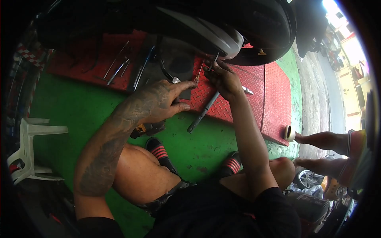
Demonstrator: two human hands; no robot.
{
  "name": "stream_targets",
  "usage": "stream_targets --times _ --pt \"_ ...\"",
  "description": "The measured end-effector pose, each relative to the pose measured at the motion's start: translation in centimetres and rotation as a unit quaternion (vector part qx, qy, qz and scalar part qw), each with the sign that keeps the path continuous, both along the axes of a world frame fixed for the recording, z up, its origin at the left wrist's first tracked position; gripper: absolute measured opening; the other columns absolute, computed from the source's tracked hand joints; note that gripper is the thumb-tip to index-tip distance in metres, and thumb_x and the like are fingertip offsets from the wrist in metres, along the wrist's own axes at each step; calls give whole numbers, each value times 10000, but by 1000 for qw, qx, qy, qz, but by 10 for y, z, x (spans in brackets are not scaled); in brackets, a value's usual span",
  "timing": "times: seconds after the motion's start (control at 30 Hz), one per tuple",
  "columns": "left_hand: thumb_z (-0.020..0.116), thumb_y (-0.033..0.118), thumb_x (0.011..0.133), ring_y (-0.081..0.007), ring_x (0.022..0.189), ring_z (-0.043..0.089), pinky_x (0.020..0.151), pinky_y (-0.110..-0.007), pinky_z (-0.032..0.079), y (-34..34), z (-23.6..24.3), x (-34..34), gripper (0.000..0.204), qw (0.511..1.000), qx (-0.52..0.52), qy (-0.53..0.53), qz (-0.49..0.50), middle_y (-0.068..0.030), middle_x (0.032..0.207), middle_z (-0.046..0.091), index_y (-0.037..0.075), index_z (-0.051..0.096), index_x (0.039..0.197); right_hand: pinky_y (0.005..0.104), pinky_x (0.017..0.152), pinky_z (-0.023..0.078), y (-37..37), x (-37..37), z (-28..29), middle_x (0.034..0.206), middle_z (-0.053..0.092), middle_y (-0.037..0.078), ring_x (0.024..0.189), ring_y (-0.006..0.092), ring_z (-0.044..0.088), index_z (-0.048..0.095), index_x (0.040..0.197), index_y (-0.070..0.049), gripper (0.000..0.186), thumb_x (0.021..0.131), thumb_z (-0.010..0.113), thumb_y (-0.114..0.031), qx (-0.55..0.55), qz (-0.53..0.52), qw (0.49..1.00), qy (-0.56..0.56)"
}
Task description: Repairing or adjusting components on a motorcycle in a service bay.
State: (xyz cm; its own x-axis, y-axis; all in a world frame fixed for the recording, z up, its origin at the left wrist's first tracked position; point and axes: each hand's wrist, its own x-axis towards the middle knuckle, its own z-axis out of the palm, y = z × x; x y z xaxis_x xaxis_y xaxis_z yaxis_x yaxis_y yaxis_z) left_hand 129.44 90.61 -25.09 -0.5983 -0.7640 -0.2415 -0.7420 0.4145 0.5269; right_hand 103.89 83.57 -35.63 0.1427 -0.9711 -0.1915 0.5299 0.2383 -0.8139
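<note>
Two hands. Right hand (225, 81): fingers closed on a slim metal rod (216, 58), just below the grey panel (228, 41) of a dark vehicle. Rod's long axis: steep, leaning slightly right, upper end away from the person; working end, cannot tell. Left hand (170, 98): thumb and fingers apart, forefinger by a thin-shafted driver (197, 79); contact unclear. Step, as judged: handling the rod; next move calls for steady fingers. Beyond: grey-handled tool (204, 112), red tread plate (221, 110), green floor (186, 152).
</note>
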Motion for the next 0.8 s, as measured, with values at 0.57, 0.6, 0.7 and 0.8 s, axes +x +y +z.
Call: stream_targets --times 0.57,0.6,0.7,0.8 --pt "631 402 996 -170 676 699 727 -405 619 -6 -4 -1 598 998 55 -23 17 -56 685 670 135 459 1503 405 996 528 -1 2 -5 1268 620 120 1129 254 639 478 1414 17 376 1061 501 -111 -8 4 998 -67" --pt "631 402 996 -170 676 699 727 -405 619 -6 -5 0 598 998 56 -23 9 -56 685 670 135 459 1503 401 990 533 -1 2 -7 1255 621 116 1116 250 640 482 1409 12 370 1061 500 -112 -6 6 997 -81" --pt "637 388 994 -180 743 725 762 -417 621 -8 -6 0 587 999 43 -11 11 -71 763 711 138 468 1497 394 978 542 -3 1 -11 1235 625 110 1097 242 642 492 1400 3 359 1061 500 -113 -5 10 995 -104" --pt "701 271 957 -173 783 719 757 -347 599 -9 -6 -1 573 996 75 -9 37 -91 855 735 145 498 1478 379 965 553 -6 -1 -13 1218 632 100 1087 229 646 509 1383 -5 343 1058 511 -114 -5 20 992 -128"
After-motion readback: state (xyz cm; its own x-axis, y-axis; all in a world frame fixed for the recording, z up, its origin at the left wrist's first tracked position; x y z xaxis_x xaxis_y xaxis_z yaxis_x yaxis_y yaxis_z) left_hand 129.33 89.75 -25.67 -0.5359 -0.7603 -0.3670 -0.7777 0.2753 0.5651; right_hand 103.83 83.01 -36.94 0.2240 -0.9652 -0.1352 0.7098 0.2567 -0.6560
